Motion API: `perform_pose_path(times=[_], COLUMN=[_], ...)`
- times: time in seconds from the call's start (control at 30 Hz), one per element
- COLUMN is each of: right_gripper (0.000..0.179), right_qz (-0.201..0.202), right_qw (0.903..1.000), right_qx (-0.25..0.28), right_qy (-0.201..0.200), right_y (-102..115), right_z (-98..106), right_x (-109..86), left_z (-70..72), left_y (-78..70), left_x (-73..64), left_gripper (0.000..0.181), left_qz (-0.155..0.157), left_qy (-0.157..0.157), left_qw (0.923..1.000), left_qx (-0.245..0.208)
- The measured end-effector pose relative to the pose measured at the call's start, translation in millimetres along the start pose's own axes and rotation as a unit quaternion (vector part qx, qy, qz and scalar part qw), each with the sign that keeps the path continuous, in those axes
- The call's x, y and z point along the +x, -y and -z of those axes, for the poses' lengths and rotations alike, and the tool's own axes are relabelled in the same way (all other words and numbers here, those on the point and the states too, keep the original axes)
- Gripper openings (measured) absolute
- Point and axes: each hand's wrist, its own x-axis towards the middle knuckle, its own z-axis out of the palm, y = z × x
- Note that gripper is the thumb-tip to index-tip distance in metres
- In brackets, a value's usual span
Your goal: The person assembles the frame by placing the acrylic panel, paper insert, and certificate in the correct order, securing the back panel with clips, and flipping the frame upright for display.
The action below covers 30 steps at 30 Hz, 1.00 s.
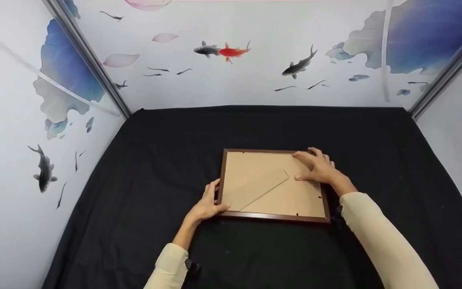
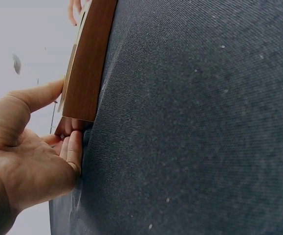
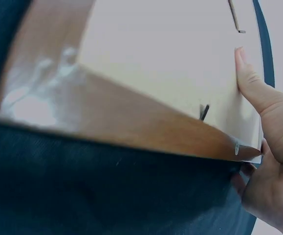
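Note:
A dark brown wooden picture frame (image 1: 271,216) lies with its back facing up. A tan backing board (image 1: 259,172) fills it, with a long slanted stand flap cut in the middle and small dark metal tabs along the edges. My left hand (image 1: 206,206) grips the near left corner, thumb (image 2: 48,94) on the top face and the other fingers along the outer side. At the far right corner my right hand (image 1: 319,167) holds the frame, thumb (image 3: 251,83) on the board and fingers bent over the edge. The frame's front side is hidden.
Black cloth (image 1: 155,160) covers the table beneath the frame. White panels (image 1: 255,80) printed with fish and lotus leaves stand at the back and both sides, joined by grey metal posts (image 1: 90,60).

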Motion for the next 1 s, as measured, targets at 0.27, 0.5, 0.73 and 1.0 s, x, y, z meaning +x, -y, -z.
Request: perform_pose_path(times=[0.27,0.5,0.73,1.0], right_gripper=[0.078,0.078,0.077,0.08], right_qz=[0.006,-0.015,-0.012,0.027], right_qw=[0.999,0.9981,0.9988,0.9974], right_qx=[-0.043,-0.05,-0.043,0.022], right_qy=[0.015,0.032,0.023,-0.064], right_y=[8.5,14.0,13.0,-10.4], right_z=[-0.3,4.3,0.2,-15.9], right_x=[-2.9,-4.8,-7.1,-24.1], left_z=[-2.1,-4.5,-3.3,-4.1], left_y=[32.2,29.0,29.4,28.4], left_x=[8.8,9.2,8.4,10.4], left_gripper=[0.088,0.088,0.088,0.089], left_qz=[0.011,0.012,0.012,0.023], left_qy=[-0.008,-0.005,-0.005,-0.002], left_qw=[0.9998,0.9997,0.9994,0.9994], left_qx=[0.013,0.02,0.032,0.025])
